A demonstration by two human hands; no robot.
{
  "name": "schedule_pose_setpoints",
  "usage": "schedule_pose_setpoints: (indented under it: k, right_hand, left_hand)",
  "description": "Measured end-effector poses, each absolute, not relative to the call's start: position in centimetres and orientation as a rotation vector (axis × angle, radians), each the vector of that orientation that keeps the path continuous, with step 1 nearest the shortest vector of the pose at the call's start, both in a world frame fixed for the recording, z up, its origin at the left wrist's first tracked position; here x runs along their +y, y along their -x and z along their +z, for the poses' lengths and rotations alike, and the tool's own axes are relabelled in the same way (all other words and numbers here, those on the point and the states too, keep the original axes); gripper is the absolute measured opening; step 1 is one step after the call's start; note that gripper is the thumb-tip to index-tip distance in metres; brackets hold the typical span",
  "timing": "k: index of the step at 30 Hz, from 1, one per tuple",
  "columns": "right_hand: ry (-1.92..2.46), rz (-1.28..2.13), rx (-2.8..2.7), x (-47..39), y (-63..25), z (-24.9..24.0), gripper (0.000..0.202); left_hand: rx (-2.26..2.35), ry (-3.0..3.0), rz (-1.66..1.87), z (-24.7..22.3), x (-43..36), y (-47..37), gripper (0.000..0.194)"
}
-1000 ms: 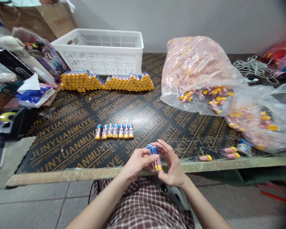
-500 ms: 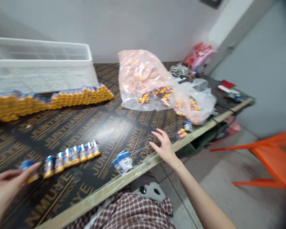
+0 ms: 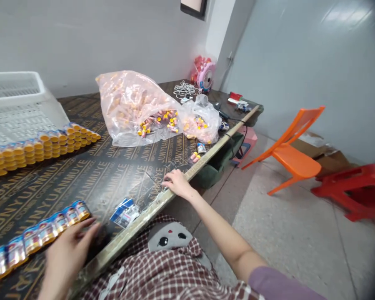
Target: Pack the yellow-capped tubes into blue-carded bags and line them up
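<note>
My left hand (image 3: 69,248) rests with spread fingers on the printed plywood table (image 3: 93,175), its fingertips beside the right end of a row of small blue-labelled, yellow-capped tubes (image 3: 37,233). It holds nothing. My right hand (image 3: 177,183) lies flat near the table's front edge, fingers apart and empty. A small stack of blue-and-white label sleeves (image 3: 124,211) lies between the two hands. Two clear plastic bags (image 3: 134,106) of pink tubes with yellow caps sit farther back.
A long stack of yellow-capped tubes (image 3: 40,146) lies in front of a white plastic crate (image 3: 15,104) at the left. A few loose tubes (image 3: 194,157) lie near the table edge. An orange chair (image 3: 289,150) and a red stool (image 3: 359,187) stand on the floor right.
The view has swung to the right. My left hand set the tube it held down by the row and came to the row's right end; my right hand left the tube and dropped onto the table edge.
</note>
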State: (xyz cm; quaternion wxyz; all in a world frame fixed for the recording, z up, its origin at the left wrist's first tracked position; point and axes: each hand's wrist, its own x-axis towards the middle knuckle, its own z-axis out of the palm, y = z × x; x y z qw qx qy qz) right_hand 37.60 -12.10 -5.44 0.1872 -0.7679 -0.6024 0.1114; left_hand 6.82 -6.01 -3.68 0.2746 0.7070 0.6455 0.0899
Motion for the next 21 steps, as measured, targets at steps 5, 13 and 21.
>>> schedule_pose_setpoints:
  k: [5, 13, 21]
  right_hand:
    - [2.098, 0.325, -1.769, -12.5, -33.2, -5.4, 0.039]
    - [1.939, 0.469, -1.927, -13.9, -33.2, -5.2, 0.023]
    - [1.956, 0.718, -1.946, -11.5, -35.9, -3.9, 0.025]
  left_hand:
    - [1.65, -2.186, 0.153, -4.4, -7.3, -10.2, 0.055]
    - [1.819, -2.11, 0.31, -4.2, -7.0, -10.2, 0.034]
    - [1.731, -2.103, 0.304, -3.3, -6.7, -11.5, 0.03]
